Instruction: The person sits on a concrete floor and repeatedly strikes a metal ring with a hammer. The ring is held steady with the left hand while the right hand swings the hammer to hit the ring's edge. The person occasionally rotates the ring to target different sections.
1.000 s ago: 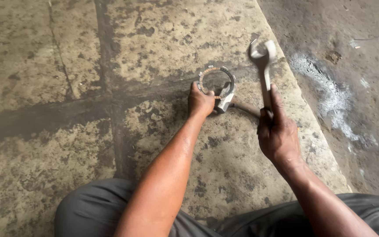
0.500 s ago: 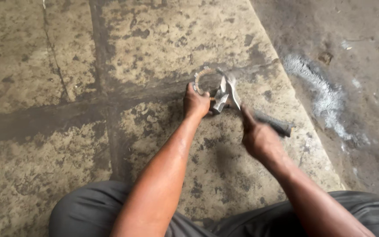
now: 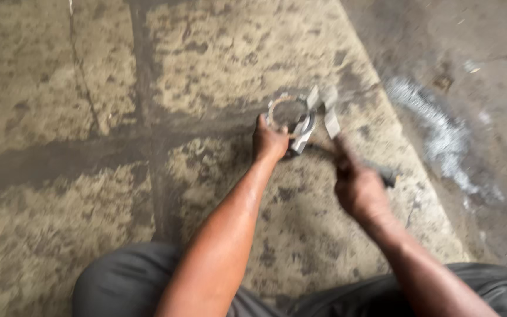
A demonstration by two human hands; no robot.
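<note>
A round metal ring part lies on the stained concrete floor. My left hand grips it at its near side and pins it down. My right hand is closed on the handle of an open-ended metal spanner, whose head is low, right beside the ring's right edge. The spanner is motion-blurred. A dark rod-like piece pokes out to the right behind my right hand.
Dark joint lines cross the concrete slab. At the right the slab ends at a darker, lower floor with a pale powdery streak. My grey-trousered knees fill the bottom of the view.
My right hand has swung the spanner from raised and upright down onto the ring's right edge. The left hand has kept its hold on the ring.
</note>
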